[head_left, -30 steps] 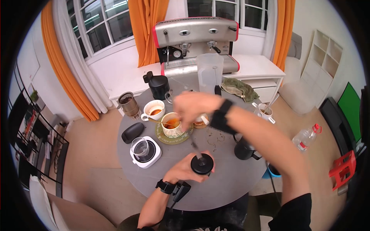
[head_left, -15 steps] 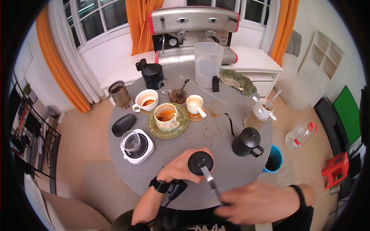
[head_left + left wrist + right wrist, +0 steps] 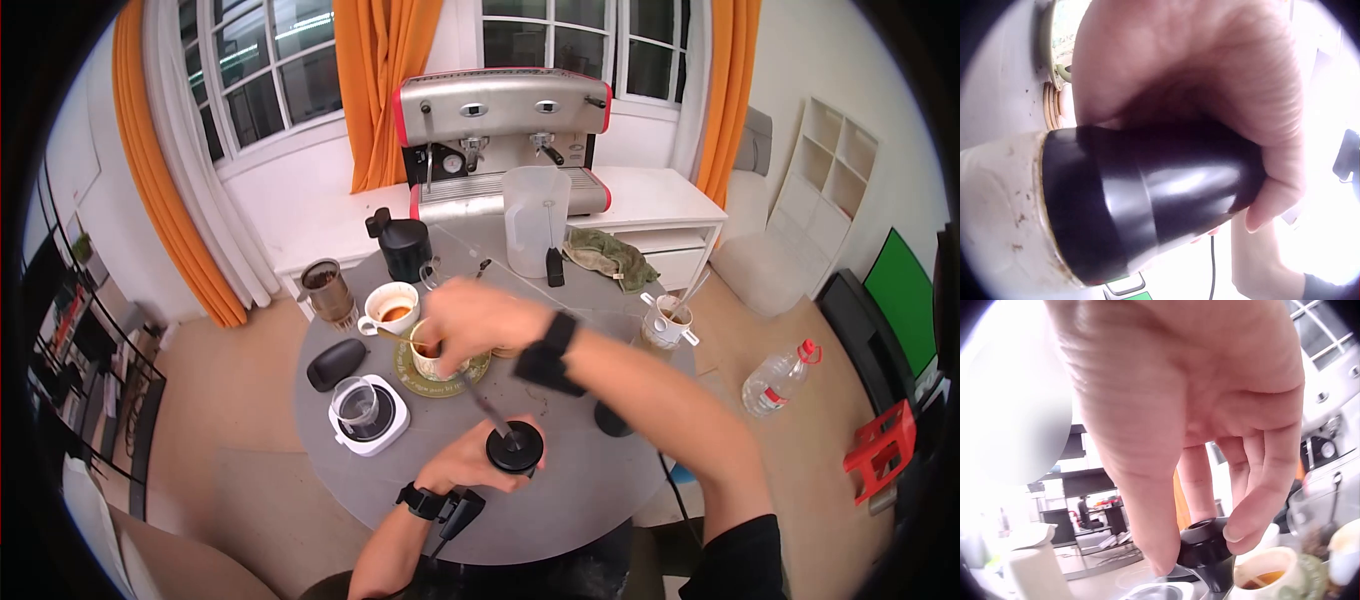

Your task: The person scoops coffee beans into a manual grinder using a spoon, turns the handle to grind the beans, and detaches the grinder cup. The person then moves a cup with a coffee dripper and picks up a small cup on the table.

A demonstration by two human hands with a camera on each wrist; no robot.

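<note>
A black-topped hand grinder (image 3: 515, 449) stands upright near the table's front, gripped round its body by the left hand (image 3: 470, 458). The left wrist view shows the grinder's glossy black body (image 3: 1147, 194) above a clear, stained lower part, with the left hand (image 3: 1191, 69) wrapped round it. A metal crank arm (image 3: 482, 400) runs from the lid toward the cups. At its far end, the right hand (image 3: 485, 320) pinches the black knob (image 3: 1202, 544) between thumb and fingers, as the right wrist view shows. Behind that hand is a patterned cup on a green saucer (image 3: 445, 386).
A white scale with a glass cup (image 3: 388, 428), a black case (image 3: 337, 364) and a white cup (image 3: 390, 308) are at left. A black kettle (image 3: 612, 420) is partly hidden by the right forearm. A glass dripper (image 3: 667, 322) stands right; an espresso machine (image 3: 505, 140) is behind.
The crank and right hand swung from near the body at lower right to the far side over the cups, as they were one second ago. The left hand still grips the grinder.
</note>
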